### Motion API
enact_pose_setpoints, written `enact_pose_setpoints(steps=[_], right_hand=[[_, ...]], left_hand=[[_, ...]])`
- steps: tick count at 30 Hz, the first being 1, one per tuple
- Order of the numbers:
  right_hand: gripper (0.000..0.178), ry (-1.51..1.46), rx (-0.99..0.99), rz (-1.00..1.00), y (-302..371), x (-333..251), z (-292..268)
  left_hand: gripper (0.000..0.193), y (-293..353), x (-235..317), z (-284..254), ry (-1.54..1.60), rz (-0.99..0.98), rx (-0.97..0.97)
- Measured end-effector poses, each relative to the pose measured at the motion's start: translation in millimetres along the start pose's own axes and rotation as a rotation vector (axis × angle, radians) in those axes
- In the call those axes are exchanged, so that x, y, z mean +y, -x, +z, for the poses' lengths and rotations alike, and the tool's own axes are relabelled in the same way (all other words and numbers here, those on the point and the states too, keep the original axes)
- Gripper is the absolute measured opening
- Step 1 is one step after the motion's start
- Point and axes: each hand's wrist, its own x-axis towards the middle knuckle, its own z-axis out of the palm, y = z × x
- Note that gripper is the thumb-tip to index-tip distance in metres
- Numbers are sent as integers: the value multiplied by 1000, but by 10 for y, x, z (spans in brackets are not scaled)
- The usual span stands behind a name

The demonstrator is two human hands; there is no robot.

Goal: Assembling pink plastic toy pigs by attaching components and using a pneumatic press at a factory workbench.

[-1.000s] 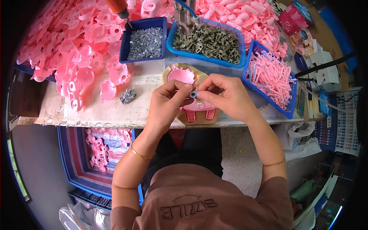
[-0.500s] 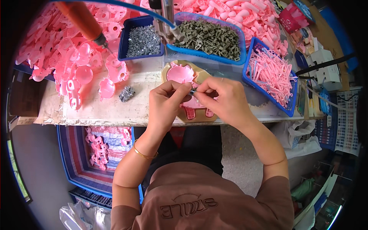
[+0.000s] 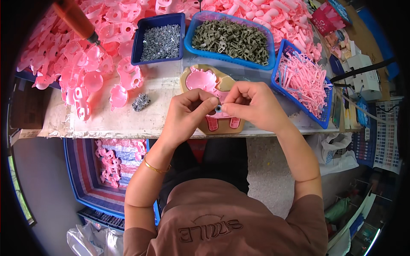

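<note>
Over the tan fixture [image 3: 234, 129], my left hand [image 3: 186, 112] and my right hand [image 3: 257, 106] meet fingertip to fingertip. Both are closed in a pinch on a small dark ring-shaped part [image 3: 218, 109] with a pale centre; its exact kind is too small to make out. Beneath them a pink plastic shell [image 3: 201, 80] lies in the fixture, its round bowl at the far end and two leg-like pieces at the near edge. My fingers hide the middle of the shell.
Behind the fixture stand a dark blue bin [image 3: 182, 45] of small metal screws and a blue tub [image 3: 232, 62] of grey-green clips. A blue basket [image 3: 300, 112] holds thin pink pieces. Pink shells [image 3: 94, 83] pile left, under an orange power screwdriver [image 3: 76, 20]. A screw cluster [image 3: 141, 102] lies nearby.
Both hands have shifted slightly, and the small round part shows more plainly between the fingertips. The orange screwdriver has swung up and left; the metal tool over the bins has left the view.
</note>
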Motion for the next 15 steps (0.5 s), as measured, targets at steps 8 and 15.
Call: enact_pose_setpoints(steps=[8,15], right_hand=[[11,-30,-74,-6,17,11,-28],[14,-94,-88,-27,-22,104,-31]], left_hand=[[16,20,-86,-95,142,-76,-115],[15,26,-89,-84,100,-47,-76]])
